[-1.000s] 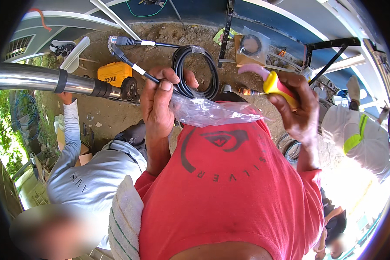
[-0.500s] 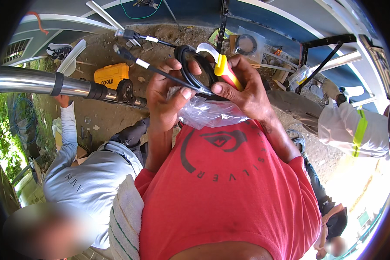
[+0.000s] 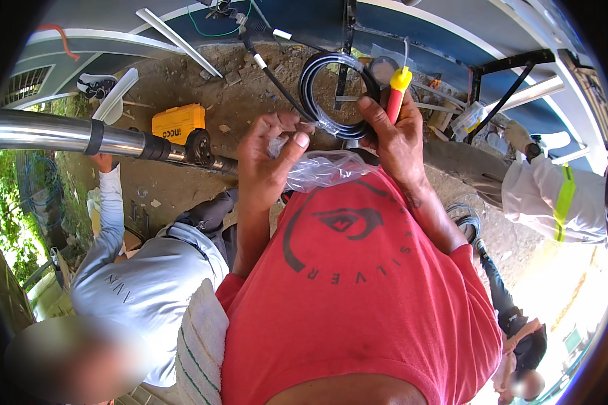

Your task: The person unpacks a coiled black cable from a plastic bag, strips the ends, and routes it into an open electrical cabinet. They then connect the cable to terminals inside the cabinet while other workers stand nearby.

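Observation:
A coil of black cable hangs from my right hand, pinched between thumb and fingers. The same hand grips a hooked-blade knife with a red and yellow handle, its blade pointing up and seen nearly edge-on. From the coil, two cable ends with dark connectors and white labels stretch up and left. My left hand, fingers curled, holds a crumpled clear plastic bag just below the coil. Some of its fingertips are hidden by the bag.
At left, a co-worker in a grey shirt has a hand by a shiny metal pole. A yellow case lies on the dirt ground. Another person's light sleeve is at right. A black metal frame stands at the back right.
My right hand has moved slightly right, carrying the cable coil and knife away from my left hand. The coil now faces me as an open ring; the left hand has let go of it.

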Tool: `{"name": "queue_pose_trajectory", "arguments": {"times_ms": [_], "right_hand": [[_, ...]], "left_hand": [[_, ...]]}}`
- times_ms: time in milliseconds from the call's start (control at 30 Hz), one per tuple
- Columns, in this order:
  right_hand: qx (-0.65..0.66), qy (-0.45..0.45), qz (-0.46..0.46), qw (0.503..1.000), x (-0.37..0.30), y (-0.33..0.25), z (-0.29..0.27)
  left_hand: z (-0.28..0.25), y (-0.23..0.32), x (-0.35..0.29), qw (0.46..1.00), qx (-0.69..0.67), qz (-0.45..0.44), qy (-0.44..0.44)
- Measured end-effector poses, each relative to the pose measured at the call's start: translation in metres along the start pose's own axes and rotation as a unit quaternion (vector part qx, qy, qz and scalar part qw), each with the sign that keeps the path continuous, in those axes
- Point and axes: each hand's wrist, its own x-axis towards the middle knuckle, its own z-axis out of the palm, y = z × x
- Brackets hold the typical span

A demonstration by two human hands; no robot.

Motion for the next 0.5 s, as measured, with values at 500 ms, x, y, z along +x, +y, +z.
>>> {"name": "queue_pose_trajectory", "arguments": {"times_ms": [500], "right_hand": [[-0.027,0.032,-0.04,0.998,-0.003,-0.003,-0.007]], "left_hand": [[0.035,0.009,0.005,0.897,0.357,0.253,0.065]]}}
